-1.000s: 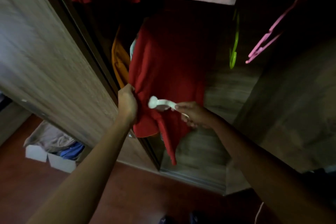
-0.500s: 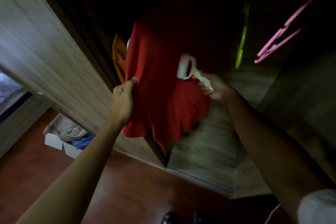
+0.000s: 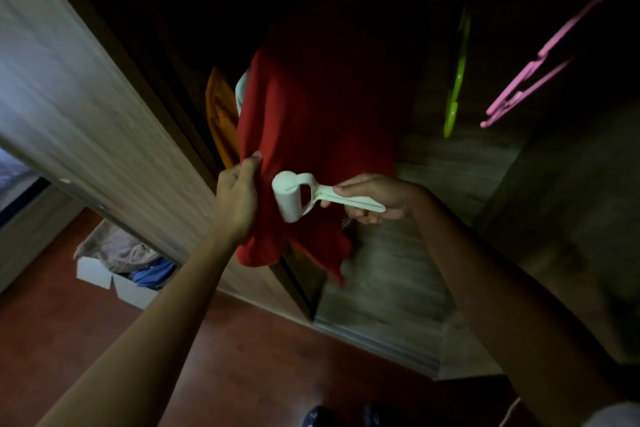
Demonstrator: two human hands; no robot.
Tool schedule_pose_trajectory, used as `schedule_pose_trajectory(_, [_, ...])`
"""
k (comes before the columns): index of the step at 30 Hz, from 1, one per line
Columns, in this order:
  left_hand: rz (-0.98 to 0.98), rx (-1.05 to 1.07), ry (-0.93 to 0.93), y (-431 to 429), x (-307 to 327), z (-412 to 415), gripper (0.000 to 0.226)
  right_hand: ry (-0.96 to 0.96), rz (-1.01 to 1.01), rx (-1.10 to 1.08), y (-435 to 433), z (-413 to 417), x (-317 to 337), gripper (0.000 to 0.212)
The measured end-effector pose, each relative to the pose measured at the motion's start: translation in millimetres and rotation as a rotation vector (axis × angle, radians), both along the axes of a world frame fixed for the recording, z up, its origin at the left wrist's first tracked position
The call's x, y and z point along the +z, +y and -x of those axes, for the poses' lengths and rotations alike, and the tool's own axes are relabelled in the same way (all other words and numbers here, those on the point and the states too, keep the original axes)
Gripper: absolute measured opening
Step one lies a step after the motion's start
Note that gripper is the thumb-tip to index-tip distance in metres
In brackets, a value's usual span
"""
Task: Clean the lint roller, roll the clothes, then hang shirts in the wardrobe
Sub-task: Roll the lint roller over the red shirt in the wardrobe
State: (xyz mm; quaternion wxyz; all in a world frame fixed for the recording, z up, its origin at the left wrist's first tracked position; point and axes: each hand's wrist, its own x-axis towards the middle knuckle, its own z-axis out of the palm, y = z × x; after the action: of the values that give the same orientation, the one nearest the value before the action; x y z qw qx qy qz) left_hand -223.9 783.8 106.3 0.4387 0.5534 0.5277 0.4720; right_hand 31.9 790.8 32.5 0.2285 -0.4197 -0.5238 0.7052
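Our right hand (image 3: 377,199) brings the lint roller (image 3: 294,199) back down the red shirt (image 3: 322,114). Half a second ago it was higher up; its roll now sits just beside our left hand (image 3: 237,198).

A white box (image 3: 93,276) sits on the reddish-brown floor (image 3: 242,374), below and left of the left hand (image 3: 237,198). A green hanger (image 3: 459,80) and a pink hanger (image 3: 507,102) hang above and right of the right hand (image 3: 375,199).

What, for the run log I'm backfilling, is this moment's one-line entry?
step: rolling | left hand: grips red shirt edge | right hand: holds lint roller handle | roller: against shirt
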Motion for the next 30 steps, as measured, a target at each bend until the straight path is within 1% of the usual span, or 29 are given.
schedule_pose_trajectory(2, [-0.001, 0.005, -0.016, -2, -1, 1, 0.060, 0.044, 0.036, -0.106, 11, -9, 3, 0.038])
schedule_pose_trajectory(4, [0.005, 0.004, -0.028, -5, 1, 0, 0.064, 0.131, 0.066, -0.289, 27, -21, 3, 0.039])
schedule_pose_trajectory(7, [0.004, -0.022, -0.015, -5, 3, 0, 0.058, 0.238, 0.038, -0.644, 52, -40, -5, 0.031])
schedule_pose_trajectory(10, [0.005, -0.036, 0.008, -5, 4, 4, 0.056, 0.328, 0.020, -1.004, 67, -40, -17, 0.022])
schedule_pose_trajectory(11, [0.013, -0.052, 0.016, -4, 4, 5, 0.058, 0.331, 0.023, -1.074, 68, -34, -21, 0.021])
schedule_pose_trajectory(12, [0.019, -0.057, 0.022, -4, 4, 6, 0.060, 0.312, 0.022, -1.095, 68, -28, -25, 0.022])
schedule_pose_trajectory(14, [0.024, -0.034, 0.015, -4, 5, 6, 0.060, 0.235, -0.007, -0.999, 61, -12, -36, 0.024])
schedule_pose_trajectory(16, [0.023, -0.005, -0.001, -2, 6, 5, 0.056, 0.151, -0.035, -0.785, 46, 5, -51, 0.024])
schedule_pose_trajectory(19, [0.009, 0.016, -0.013, -1, 7, 3, 0.046, 0.046, 0.011, -0.428, 15, 27, -73, 0.023])
schedule_pose_trajectory(21, [0.020, 0.034, -0.006, -2, 4, 4, 0.049, -0.009, 0.058, -0.206, -2, 35, -78, 0.023])
schedule_pose_trajectory(23, [0.023, 0.040, 0.002, -5, 4, 5, 0.052, -0.040, 0.085, -0.051, -9, 35, -78, 0.027])
schedule_pose_trajectory(24, [0.021, 0.036, -0.003, -6, 4, 5, 0.051, -0.043, 0.093, -0.017, -8, 33, -76, 0.029])
schedule_pose_trajectory(26, [0.009, 0.031, -0.025, -5, 3, 8, 0.048, -0.018, 0.123, -0.057, 0, 27, -74, 0.033])
schedule_pose_trajectory(28, [-0.001, 0.040, -0.035, -4, 1, 12, 0.052, 0.009, 0.168, -0.180, 13, 15, -74, 0.036])
schedule_pose_trajectory(30, [0.002, 0.056, -0.008, -5, 2, 16, 0.057, 0.047, 0.192, -0.337, 28, 1, -75, 0.035])
